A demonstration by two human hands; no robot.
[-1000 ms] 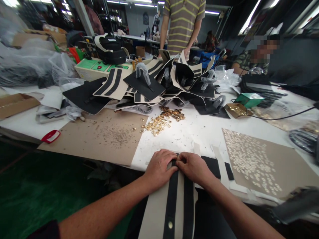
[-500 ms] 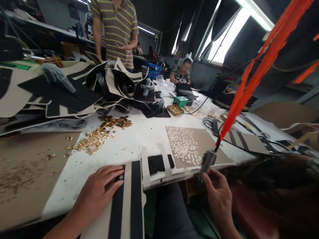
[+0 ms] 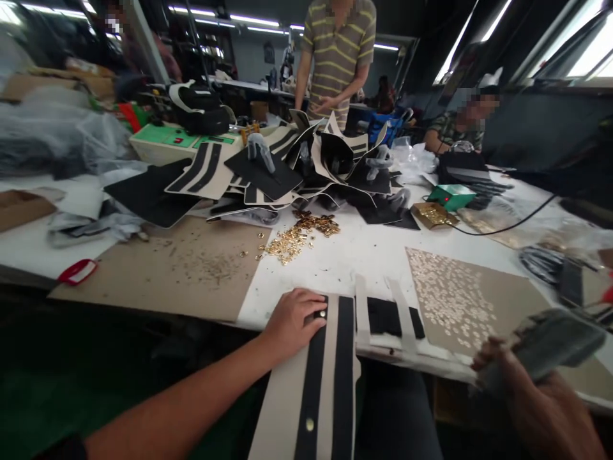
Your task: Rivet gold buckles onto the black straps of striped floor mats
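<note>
A beige panel with black stripes (image 3: 323, 383) lies over the table's front edge and my lap. My left hand (image 3: 290, 326) rests on its upper end, thumb and fingers spread around a small round metal stud (image 3: 322, 314). A second stud (image 3: 310, 424) shows lower on the same stripe. My right hand (image 3: 536, 390), smeared by motion, grips a grey hand-held tool (image 3: 558, 345) at the right, over the table's edge. The tool's kind is too blurred to tell. Beside the panel, a black pad (image 3: 385, 317) sits under two pale strips.
Gold metal fittings (image 3: 290, 243) lie heaped on the white table. Small pale rings (image 3: 447, 297) cover a brown board. Behind are stacked striped panels (image 3: 272, 169), a green box (image 3: 453, 196) and a red-rimmed object (image 3: 79, 271). One person (image 3: 335, 64) stands opposite; another (image 3: 460, 128) sits far right.
The view has swung to the left. My right hand has lifted the grey tool, which is now tilted sideways and blurred. The left hand keeps its place on the panel.
</note>
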